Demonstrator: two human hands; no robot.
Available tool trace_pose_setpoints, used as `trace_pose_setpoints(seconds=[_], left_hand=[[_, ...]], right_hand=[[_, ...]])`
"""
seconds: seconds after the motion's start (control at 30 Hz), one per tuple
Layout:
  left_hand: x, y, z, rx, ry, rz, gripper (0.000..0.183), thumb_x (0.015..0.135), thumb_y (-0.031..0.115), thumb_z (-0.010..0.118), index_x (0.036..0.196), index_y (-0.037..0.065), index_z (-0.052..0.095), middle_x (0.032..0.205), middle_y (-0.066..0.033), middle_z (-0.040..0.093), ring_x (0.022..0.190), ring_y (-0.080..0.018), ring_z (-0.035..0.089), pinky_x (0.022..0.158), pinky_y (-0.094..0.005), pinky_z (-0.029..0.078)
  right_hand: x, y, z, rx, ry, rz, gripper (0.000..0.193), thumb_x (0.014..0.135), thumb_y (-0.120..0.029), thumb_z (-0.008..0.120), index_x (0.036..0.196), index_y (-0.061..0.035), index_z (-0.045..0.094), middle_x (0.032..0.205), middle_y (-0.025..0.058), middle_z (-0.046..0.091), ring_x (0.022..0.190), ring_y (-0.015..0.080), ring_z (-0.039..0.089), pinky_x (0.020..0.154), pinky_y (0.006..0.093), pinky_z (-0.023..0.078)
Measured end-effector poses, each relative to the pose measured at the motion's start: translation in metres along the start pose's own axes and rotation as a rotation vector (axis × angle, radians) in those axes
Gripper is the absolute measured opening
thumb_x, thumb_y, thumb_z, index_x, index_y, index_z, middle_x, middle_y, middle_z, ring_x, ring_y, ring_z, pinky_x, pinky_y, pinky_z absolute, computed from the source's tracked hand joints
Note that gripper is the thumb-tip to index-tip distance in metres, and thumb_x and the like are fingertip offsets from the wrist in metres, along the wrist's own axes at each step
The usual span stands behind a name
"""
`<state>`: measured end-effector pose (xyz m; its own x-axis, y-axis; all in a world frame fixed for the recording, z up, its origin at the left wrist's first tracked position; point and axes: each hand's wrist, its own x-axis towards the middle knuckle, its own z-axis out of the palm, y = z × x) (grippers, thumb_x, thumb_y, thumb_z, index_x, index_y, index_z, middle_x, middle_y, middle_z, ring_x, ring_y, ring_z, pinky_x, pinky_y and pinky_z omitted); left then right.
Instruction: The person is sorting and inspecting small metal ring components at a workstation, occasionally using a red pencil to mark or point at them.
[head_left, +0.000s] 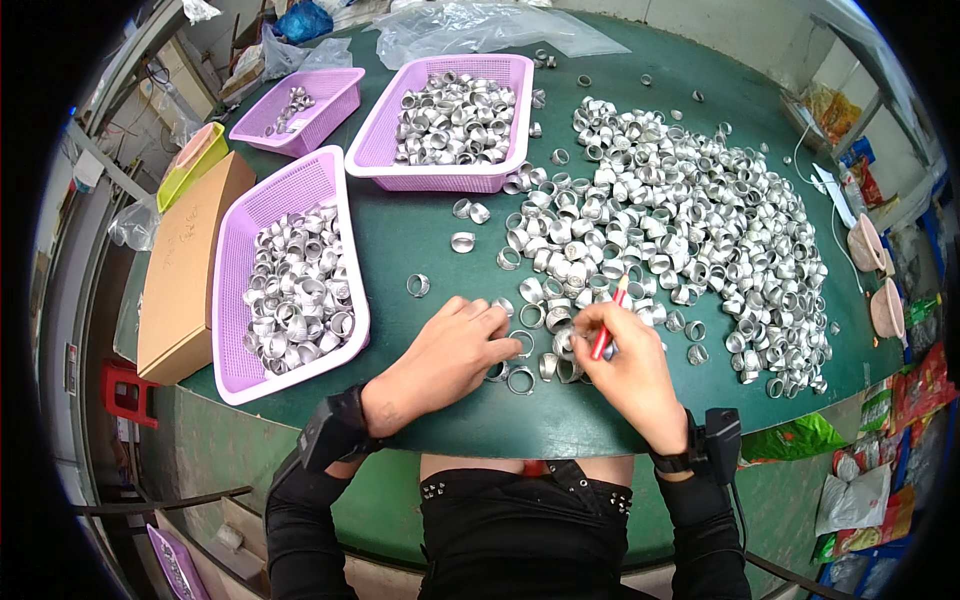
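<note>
Silver metal rings [690, 210] lie in a large loose heap on the green table [430, 425], right of centre. At the heap's near left edge, my right hand [635, 375] grips a red pencil [610, 318], its bare wood tip pointing up and away. Several rings lie beside and partly beneath those fingers. My left hand [440, 355] rests over the table to the left, fingers bent downward and thumb apart from them. The thumb tip is at a loose ring [522, 343]; whether it touches is unclear. Another ring [520, 380] lies just nearer to me.
Purple baskets holding rings stand left: a near one [230, 270], a large far one [440, 182] and a smaller one [335, 115]. Beside them is a cardboard box [185, 270]. Clear plastic sheeting [480, 30] covers the far edge. Pink containers [885, 308] sit at right.
</note>
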<state>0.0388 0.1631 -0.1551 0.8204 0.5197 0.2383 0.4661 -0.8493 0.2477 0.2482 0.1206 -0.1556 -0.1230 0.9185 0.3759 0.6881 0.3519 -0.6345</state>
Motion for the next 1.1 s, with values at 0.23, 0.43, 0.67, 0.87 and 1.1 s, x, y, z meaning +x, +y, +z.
trace_pose_setpoints(seconds=[0.23, 0.43, 0.67, 0.87, 1.1], left_hand=[[-0.045, 0.034, 0.014, -0.159, 0.000, -0.004, 0.031, 0.063, 0.000, 0.062, 0.092, 0.012, 0.061, 0.093, -0.0033, 0.053, 0.080, -0.0205, 0.050, 0.067, -0.0317, 0.037], [-0.045, 0.044, 0.016, -0.340, 0.058, -0.185, 0.031, 0.064, 0.015, 0.072, 0.091, 0.008, 0.059, 0.090, -0.0058, 0.053, 0.077, -0.0232, 0.052, 0.067, -0.0333, 0.041], [-0.039, 0.064, 0.048, -0.177, 0.132, -0.301, 0.040, 0.064, 0.022, 0.075, 0.092, 0.000, 0.056, 0.082, -0.0096, 0.054, 0.073, -0.0261, 0.054, 0.063, -0.0340, 0.046], [-0.032, 0.076, 0.036, -0.717, 0.236, -0.442, 0.031, 0.066, 0.001, 0.069, 0.094, -0.001, 0.056, 0.091, -0.0101, 0.057, 0.084, -0.0196, 0.058, 0.072, -0.0289, 0.047], [-0.030, 0.082, 0.041, -0.975, 0.365, -0.311, 0.035, 0.063, -0.009, 0.069, 0.095, -0.001, 0.056, 0.105, -0.0153, 0.052, 0.096, -0.0227, 0.055, 0.082, -0.0309, 0.047]], right_hand=[[-0.062, -0.001, -0.005, 0.037, -0.220, 0.230, 0.017, 0.069, -0.003, 0.064, 0.080, -0.0058, 0.052, 0.076, 0.0075, 0.058, 0.072, 0.0259, 0.052, 0.063, 0.0348, 0.043], [-0.067, 0.001, -0.012, 0.115, -0.086, 0.127, 0.020, 0.069, -0.002, 0.065, 0.084, -0.0056, 0.054, 0.083, 0.0068, 0.060, 0.078, 0.0265, 0.052, 0.069, 0.0343, 0.043], [-0.068, 0.000, -0.009, 0.044, -0.276, 0.033, 0.022, 0.069, -0.007, 0.068, 0.086, -0.0046, 0.054, 0.099, 0.0070, 0.061, 0.090, 0.0272, 0.053, 0.076, 0.0334, 0.044], [-0.085, -0.003, -0.003, 0.637, -0.045, 0.293, 0.024, 0.070, -0.006, 0.070, 0.087, -0.0034, 0.053, 0.100, 0.0124, 0.062, 0.093, 0.0227, 0.059, 0.078, 0.0330, 0.046], [-0.091, -0.016, 0.009, 1.008, 0.041, 0.263, 0.032, 0.071, 0.006, 0.067, 0.095, -0.0009, 0.048, 0.107, 0.0202, 0.055, 0.105, 0.0271, 0.054, 0.086, 0.0364, 0.046]])
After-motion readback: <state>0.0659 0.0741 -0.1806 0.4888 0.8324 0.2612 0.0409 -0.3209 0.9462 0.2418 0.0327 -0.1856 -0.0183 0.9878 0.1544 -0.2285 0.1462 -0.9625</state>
